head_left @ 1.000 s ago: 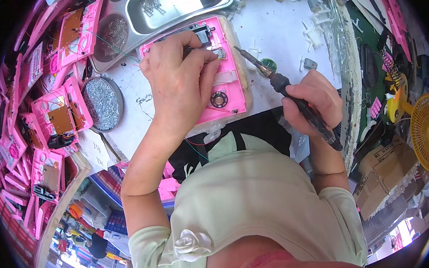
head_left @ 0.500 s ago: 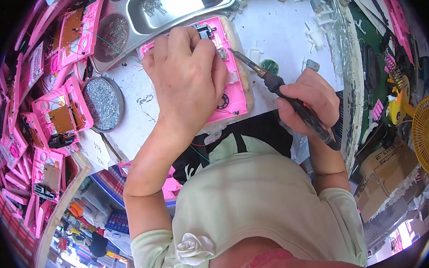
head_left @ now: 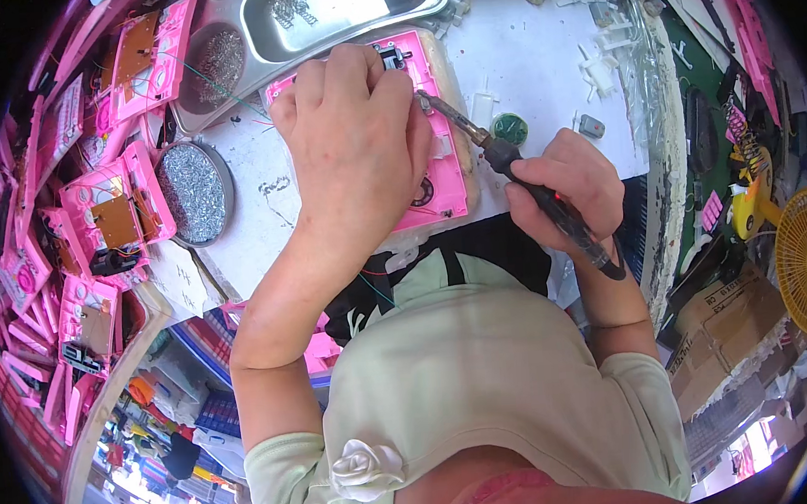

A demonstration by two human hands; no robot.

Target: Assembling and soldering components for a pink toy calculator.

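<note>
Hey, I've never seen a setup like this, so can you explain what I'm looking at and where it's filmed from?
Sure. There's no machine here, just a person working with two bare hands. A wide fisheye camera on their head looks down, so straight edges bend near the rim.

The right hand grips a dark soldering iron, its tip at the pink casing, close to the left hand. The left hand lies over that casing; its fingertips are hidden, so I can't tell what they pinch.

On the white worktop are a metal tray, a round dish of small silvery pieces, a little green round container and white plastic parts. More pink shells are piled at the left.
</note>
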